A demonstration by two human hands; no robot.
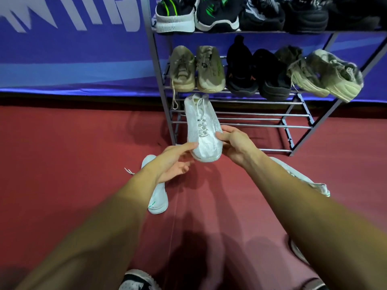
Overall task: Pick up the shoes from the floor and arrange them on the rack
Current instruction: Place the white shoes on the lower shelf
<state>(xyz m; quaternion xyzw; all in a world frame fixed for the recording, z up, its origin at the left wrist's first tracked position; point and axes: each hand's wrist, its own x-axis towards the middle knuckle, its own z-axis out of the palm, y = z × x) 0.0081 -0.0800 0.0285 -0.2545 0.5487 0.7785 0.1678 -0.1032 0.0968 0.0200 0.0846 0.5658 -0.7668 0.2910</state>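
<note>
A white mesh sneaker [204, 124] is held in the air in front of the metal rack's [251, 115] lowest shelf, toe toward me. My right hand [235, 144] grips its toe end from the right. My left hand [178, 162] touches the toe from the left with its fingertips, palm up. A second white shoe [156, 197] lies on the red floor under my left forearm. A third pale shoe [301, 177] lies on the floor, partly hidden by my right forearm.
The rack's middle shelf carries beige [196, 69], black [257, 72] and olive [322, 74] pairs; the top shelf holds several dark sneakers [217, 14]. A blue banner wall [73, 55] stands behind. My own shoes [136, 280] show at the bottom edge.
</note>
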